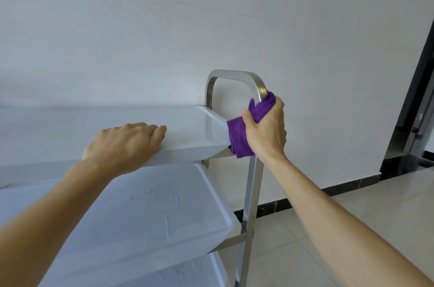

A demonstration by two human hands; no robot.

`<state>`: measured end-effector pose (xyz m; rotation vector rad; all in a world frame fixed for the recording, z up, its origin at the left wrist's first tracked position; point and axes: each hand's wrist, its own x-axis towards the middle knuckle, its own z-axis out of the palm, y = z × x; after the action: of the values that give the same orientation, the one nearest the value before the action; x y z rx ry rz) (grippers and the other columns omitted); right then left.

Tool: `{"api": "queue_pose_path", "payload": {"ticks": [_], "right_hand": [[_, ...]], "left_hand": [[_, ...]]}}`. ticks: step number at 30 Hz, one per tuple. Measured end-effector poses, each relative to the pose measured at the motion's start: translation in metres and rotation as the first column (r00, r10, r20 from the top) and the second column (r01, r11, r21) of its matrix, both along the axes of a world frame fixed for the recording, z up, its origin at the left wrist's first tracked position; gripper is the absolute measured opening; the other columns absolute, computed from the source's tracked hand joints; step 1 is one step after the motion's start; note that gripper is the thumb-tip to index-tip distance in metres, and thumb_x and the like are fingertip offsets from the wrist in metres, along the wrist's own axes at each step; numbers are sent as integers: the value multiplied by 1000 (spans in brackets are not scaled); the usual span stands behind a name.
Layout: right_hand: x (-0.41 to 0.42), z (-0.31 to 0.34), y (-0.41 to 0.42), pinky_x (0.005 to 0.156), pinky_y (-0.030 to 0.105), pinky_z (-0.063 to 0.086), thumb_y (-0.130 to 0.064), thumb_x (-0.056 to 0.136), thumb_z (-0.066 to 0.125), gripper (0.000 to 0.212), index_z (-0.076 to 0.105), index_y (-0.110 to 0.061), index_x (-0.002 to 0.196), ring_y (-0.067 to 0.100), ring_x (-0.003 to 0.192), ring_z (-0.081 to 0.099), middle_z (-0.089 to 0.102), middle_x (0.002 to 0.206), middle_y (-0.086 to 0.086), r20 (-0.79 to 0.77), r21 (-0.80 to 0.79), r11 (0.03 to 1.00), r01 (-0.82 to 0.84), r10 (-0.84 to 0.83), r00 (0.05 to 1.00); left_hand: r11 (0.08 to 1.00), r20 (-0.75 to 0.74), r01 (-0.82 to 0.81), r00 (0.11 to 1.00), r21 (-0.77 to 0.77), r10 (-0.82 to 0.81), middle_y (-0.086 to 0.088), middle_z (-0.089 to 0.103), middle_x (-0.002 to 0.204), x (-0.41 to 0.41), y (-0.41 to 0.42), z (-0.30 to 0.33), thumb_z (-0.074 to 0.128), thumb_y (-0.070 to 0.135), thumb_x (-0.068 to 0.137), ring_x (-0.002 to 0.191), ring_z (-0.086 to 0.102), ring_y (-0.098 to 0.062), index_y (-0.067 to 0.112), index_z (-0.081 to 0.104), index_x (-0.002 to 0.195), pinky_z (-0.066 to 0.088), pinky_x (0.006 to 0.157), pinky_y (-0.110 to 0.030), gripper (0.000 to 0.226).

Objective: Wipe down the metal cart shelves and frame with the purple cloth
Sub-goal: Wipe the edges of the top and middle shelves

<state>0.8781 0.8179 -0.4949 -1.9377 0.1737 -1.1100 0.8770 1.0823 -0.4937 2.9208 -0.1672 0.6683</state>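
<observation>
Right hand grips purple cloth round frame; left — on shelf.

Cart base beyond bottom edge

Left hand rests on top shelf; cloth wraps the frame post right of it.

Three cart shelves, one purple cloth, two hands, one handle frame
</observation>
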Motion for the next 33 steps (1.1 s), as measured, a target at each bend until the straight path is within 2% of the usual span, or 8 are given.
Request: {"api": "queue_pose_path", "payload": {"ticks": [5, 8, 13, 19, 23, 26, 30, 33], "right_hand": [[28, 70, -9, 75, 39, 37, -39, 87, 62, 53, 38, -12, 126, 37, 96, 56, 57, 118, 10, -239, -315, 943, 105, -186, 953], [31, 84, -12, 72, 37, 37, -38, 86, 61, 48, 41, -11, 120, 33, 88, 52, 56, 105, 8, -290, -332, 939, 88, -191, 938], [13, 14, -12, 73, 32, 42, -43, 89, 58, 51, 38, -19, 129, 27, 94, 60, 62, 111, 1, -2, -153, 986, 70, -72, 997], [4, -13, -18, 57, 13, 41, -41, 88, 64, 51, 40, -23, 129, 6, 78, 58, 55, 93, -15, -20, 77, 985, -157, 159, 987], [1, -15, -26, 73, 27, 56, -38, 87, 67, 55, 39, -24, 133, 11, 94, 64, 59, 104, -14, -15, 132, 942, -308, 312, 950], [-8, -30, -32, 78, 14, 54, -34, 90, 69, 57, 41, -23, 138, 0, 102, 63, 61, 116, -15, 73, 164, 880, -445, 439, 896], [-14, -73, -31, 84, 7, 47, -35, 93, 64, 57, 40, -16, 141, -5, 109, 61, 63, 119, -17, 231, 209, 869, -449, 402, 886], [-9, -115, -24, 89, 16, 52, -36, 88, 71, 66, 36, -26, 143, 0, 113, 60, 60, 126, -14, 172, 244, 878, -411, 378, 910]], "left_hand": [[1000, 132, -21, 991, -10, 22, 11, 59, 83, 1, 0, -4, 14, 57, 95, 65, 47, -12, 27, 57, 81, 30, 61, -33, 54], [1000, 149, -27, 989, -6, 27, 9, 58, 80, 2, 1, -4, 16, 55, 95, 63, 45, -11, 25, 58, 83, 28, 56, -31, 53], [999, 208, -34, 978, 0, 34, 5, 59, 74, 1, 1, -8, 17, 52, 94, 60, 46, -16, 24, 60, 83, 27, 53, -29, 53], [997, 219, 25, 975, 70, -39, -3, 66, 94, -2, -8, 2, 27, 41, 99, 79, 58, -32, 18, 61, 82, 35, 67, -32, 44], [954, 166, 301, 941, -8, -296, 9, 60, 130, -7, -57, 15, 36, 49, 99, 112, 58, -24, 34, 60, 119, 36, 80, -35, 34], [938, 64, 345, 936, 41, -347, 9, 56, 136, -7, -89, 0, 20, 53, 101, 117, 55, -25, 37, 51, 126, 41, 92, -41, 43], [943, 186, 300, 928, 141, -323, 12, 62, 123, 0, -91, -17, 4, 54, 100, 106, 59, -24, 40, 50, 116, 41, 75, -37, 50], [942, 191, 276, 931, 191, -312, 15, 62, 124, 2, -93, -20, 4, 56, 100, 107, 59, -24, 42, 51, 117, 36, 71, -35, 52]]}}
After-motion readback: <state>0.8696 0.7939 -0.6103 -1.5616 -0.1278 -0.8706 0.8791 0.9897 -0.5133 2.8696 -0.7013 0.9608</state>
